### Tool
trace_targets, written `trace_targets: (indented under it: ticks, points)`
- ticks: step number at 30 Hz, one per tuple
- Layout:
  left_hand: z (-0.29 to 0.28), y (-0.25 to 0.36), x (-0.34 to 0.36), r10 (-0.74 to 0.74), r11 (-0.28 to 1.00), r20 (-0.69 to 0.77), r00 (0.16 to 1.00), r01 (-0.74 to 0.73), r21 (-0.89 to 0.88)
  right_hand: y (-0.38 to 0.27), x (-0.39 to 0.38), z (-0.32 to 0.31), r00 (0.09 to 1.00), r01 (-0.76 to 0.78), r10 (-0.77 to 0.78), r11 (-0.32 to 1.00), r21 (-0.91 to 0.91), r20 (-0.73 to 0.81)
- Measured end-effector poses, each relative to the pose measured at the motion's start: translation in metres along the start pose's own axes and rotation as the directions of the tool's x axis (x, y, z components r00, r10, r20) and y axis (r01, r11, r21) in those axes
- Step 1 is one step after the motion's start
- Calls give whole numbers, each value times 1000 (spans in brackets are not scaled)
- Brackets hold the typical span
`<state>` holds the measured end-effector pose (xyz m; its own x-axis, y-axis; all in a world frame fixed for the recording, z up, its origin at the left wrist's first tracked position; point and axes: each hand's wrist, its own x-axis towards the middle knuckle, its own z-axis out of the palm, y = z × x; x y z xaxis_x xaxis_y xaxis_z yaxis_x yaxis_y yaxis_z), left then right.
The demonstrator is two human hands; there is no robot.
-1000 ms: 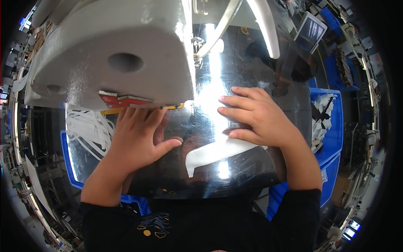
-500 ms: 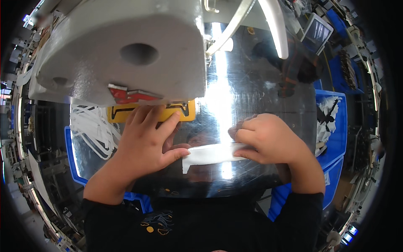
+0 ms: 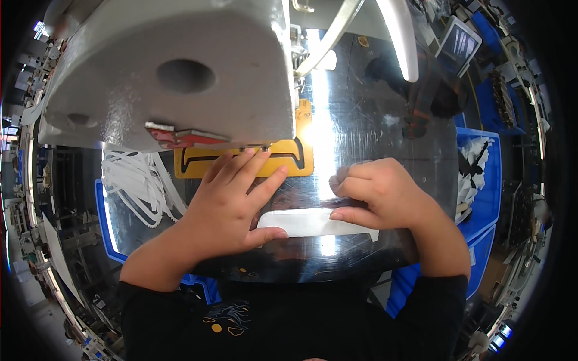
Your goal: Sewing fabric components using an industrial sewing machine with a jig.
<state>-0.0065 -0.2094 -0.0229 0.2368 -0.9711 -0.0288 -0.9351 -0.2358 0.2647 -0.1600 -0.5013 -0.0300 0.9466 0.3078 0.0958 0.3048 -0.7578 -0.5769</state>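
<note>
My left hand (image 3: 232, 195) lies flat with fingers spread, their tips on a yellow template plate (image 3: 201, 167) with a black-edged slot. The plate is partly under the grey head of a sewing machine (image 3: 241, 78), which hides some of it. A folded white strip, perhaps fabric, (image 3: 307, 224) lies on the shiny table in front of the plate. At its left end rests my left thumb. My right hand (image 3: 379, 189) is closed, fingers curled, with its thumb pressed on the strip's upper edge. The undersides of the right fingers are hidden.
White strips (image 3: 135, 180) lie heaped at the left of the table, above a blue bin (image 3: 108, 231). Another blue bin (image 3: 492, 180) with white and black scraps stands at the right. A white curved lever (image 3: 400, 45) hangs over the back, and a small screen (image 3: 457, 45) stands behind.
The yellow plate has slid right with my left hand, showing more of its right side. The white strip has shifted, its jagged corner now at the right end instead of the left.
</note>
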Motion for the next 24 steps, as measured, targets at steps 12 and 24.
trace_targets:
  ticks: [12, 24]
  points:
    - [5, 0, 11, 85, 994, 8, 996, -84, -64, 7, 0, -2, 991, -67, 67, 998, 5, -119]
    - [5, -8, -1, 104, 989, -74, 992, -110, -95, 17, -3, -6, 962, -154, 121, 981, -118, -245]
